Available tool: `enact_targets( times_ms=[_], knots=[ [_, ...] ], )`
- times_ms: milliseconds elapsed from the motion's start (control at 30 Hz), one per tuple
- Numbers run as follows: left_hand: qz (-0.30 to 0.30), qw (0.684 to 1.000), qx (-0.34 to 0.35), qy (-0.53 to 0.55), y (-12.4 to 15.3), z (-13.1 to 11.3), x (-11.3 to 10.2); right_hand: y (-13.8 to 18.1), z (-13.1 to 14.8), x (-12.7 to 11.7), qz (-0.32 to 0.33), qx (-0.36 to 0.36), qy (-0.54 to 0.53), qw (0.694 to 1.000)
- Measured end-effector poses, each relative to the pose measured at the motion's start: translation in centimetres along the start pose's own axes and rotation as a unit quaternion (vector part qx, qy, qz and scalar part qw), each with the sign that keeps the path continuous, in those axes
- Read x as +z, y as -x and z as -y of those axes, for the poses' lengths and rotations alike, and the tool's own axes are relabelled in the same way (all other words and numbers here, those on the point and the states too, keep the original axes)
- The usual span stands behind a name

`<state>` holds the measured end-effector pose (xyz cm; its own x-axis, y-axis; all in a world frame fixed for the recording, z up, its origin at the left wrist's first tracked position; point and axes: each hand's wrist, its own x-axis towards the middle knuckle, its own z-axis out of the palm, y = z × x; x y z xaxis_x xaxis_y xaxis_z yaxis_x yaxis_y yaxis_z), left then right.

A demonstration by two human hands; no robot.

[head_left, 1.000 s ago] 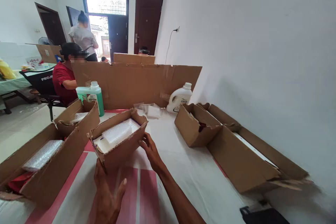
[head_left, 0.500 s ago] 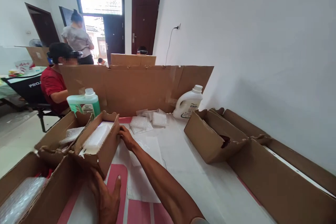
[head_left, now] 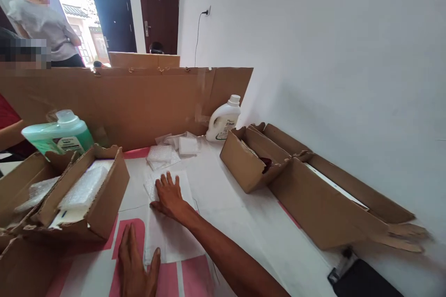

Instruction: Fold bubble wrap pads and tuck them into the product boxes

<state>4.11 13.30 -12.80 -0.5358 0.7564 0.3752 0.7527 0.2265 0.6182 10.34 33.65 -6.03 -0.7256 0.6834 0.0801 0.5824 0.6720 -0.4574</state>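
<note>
My right hand [head_left: 169, 195] lies flat, fingers spread, on a white foam sheet [head_left: 170, 232] spread on the table in front of me. My left hand [head_left: 134, 267] rests open on the table at the sheet's near left corner, fingers stretched forward. Just left of both hands stands a cardboard box [head_left: 94, 204] holding a bubble-wrapped item [head_left: 83, 188]; neither hand touches it. A small pile of bubble-wrap pieces [head_left: 163, 154] lies beyond my right hand.
More open cardboard boxes sit at the left [head_left: 17, 185] and right [head_left: 249, 160], a long one [head_left: 324, 209] along the wall. A green bottle [head_left: 57, 134] and a white jug [head_left: 223, 119] stand before a cardboard divider [head_left: 139, 102]. Other people are behind it. A dark object [head_left: 362, 283] lies at bottom right.
Both hands have let go of the cardboard box, which now sits at the left. My right hand has come down flat onto the white sheet; the view has shifted left and down.
</note>
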Motion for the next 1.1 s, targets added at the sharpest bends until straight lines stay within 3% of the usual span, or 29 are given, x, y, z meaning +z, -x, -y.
enact_targets(
  times_ms=[133, 333, 467, 600, 700, 800, 867, 967, 1033, 1100],
  knots=[
    [0.11, 0.993, 0.01, 0.033, -3.8, -2.0, 2.3, 3.1, -3.7, -2.0, -0.006, 0.011, -0.069, 0.998],
    [0.138, 0.974, 0.065, 0.167, -10.4, -7.5, 4.6, 5.4, -4.8, -6.9, -0.093, -0.014, -0.196, 0.976],
    [0.198, 0.93, -0.005, 0.309, -11.9, -10.7, 4.3, 7.4, -4.6, -9.2, -0.16, -0.059, -0.336, 0.926],
    [0.219, 0.898, -0.062, 0.377, -11.5, -12.5, 3.7, 9.1, -4.8, -9.1, -0.184, -0.059, -0.347, 0.918],
    [0.242, 0.879, -0.099, 0.4, -11.0, -12.8, 3.8, 10.1, -4.7, -8.1, -0.183, -0.018, -0.305, 0.935],
    [0.232, 0.875, -0.14, 0.401, -10.9, -12.0, 3.9, 11.0, -5.0, -8.6, -0.201, 0.034, -0.191, 0.96],
    [0.204, 0.881, -0.167, 0.392, -11.2, -10.9, 3.5, 11.6, -5.9, -10.5, -0.271, 0.068, -0.076, 0.957],
    [0.155, 0.89, -0.209, 0.375, -11.5, -8.7, 2.2, 12.3, -8.4, -15.2, -0.365, 0.144, 0.097, 0.914],
    [0.139, 0.888, -0.232, 0.373, -11.3, -7.5, 1.3, 12.6, -10.6, -18.2, -0.351, 0.228, 0.153, 0.895],
    [0.137, 0.879, -0.247, 0.384, -10.6, -6.8, 0.5, 12.8, -12.7, -20.1, -0.298, 0.288, 0.153, 0.897]
  ],
)
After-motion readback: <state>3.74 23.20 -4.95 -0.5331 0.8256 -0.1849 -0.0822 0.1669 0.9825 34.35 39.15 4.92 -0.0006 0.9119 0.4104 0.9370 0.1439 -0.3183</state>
